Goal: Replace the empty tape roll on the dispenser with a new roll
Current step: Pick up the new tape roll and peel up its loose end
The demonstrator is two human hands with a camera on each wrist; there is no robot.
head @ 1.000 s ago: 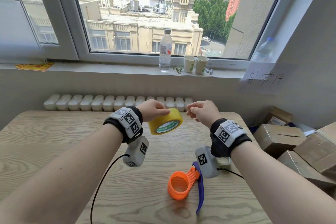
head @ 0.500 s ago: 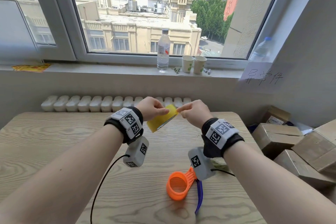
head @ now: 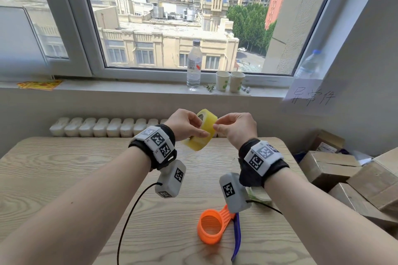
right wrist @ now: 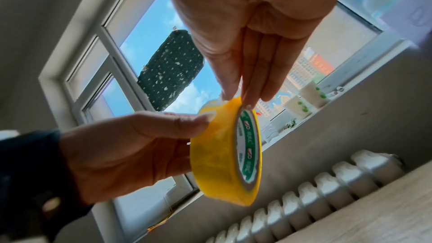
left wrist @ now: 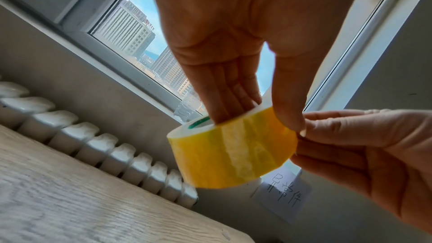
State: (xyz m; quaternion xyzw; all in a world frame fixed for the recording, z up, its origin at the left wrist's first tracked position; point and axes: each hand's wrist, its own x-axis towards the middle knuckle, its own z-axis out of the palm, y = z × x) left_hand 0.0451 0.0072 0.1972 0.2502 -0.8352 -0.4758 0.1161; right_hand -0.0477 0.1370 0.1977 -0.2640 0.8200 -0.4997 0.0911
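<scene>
New tape roll held up, its loose end being sought.
It is gripped by the left hand and picked at by the right hand; next, mounting on the orange dispenser on the counter is called for.

One tape roll, one dispenser — two cups, one bottle.

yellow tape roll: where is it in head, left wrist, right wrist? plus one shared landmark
Head: yellow tape roll at upper centre, between both hands, above the table.
Left wrist: centre-right, below the left hand's fingers.
Right wrist: lower centre, edge-on, under the right hand's fingertips.
Shared landmark: white radiator under the window.
</scene>
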